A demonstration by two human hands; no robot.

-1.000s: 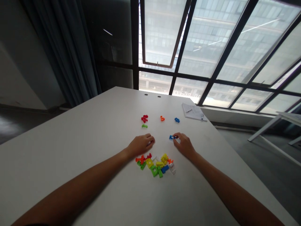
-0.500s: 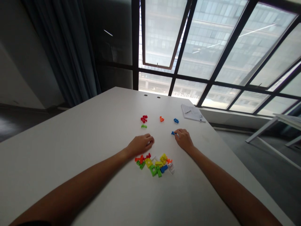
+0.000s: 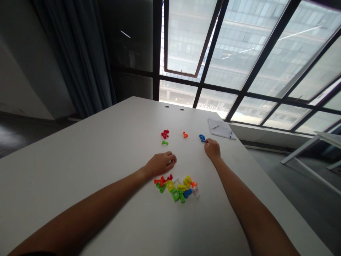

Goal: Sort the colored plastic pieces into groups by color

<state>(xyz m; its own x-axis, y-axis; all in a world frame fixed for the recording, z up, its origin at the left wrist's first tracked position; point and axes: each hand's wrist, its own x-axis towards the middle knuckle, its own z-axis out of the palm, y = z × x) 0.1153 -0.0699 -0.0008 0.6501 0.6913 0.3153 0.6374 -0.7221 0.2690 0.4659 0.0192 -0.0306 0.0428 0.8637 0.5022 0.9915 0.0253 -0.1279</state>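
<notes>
My right hand is stretched far forward on the white table. Its fingertips are pinched at a small blue piece that touches the blue group. My left hand rests on the table with its fingers curled. A pale bit shows under its fingertips, too small to name. Just in front of me lies a mixed pile of plastic pieces in yellow, green, red, orange, blue and white. Further out sit a red group, one green piece and an orange piece.
Papers with a pen lie at the table's far right corner. Two round holes mark the far edge. Behind are large windows and a dark curtain. A white table frame stands on the floor to the right.
My right hand has carried a blue piece forward from the table's middle to the blue group at the far right. My left hand has stayed put.
</notes>
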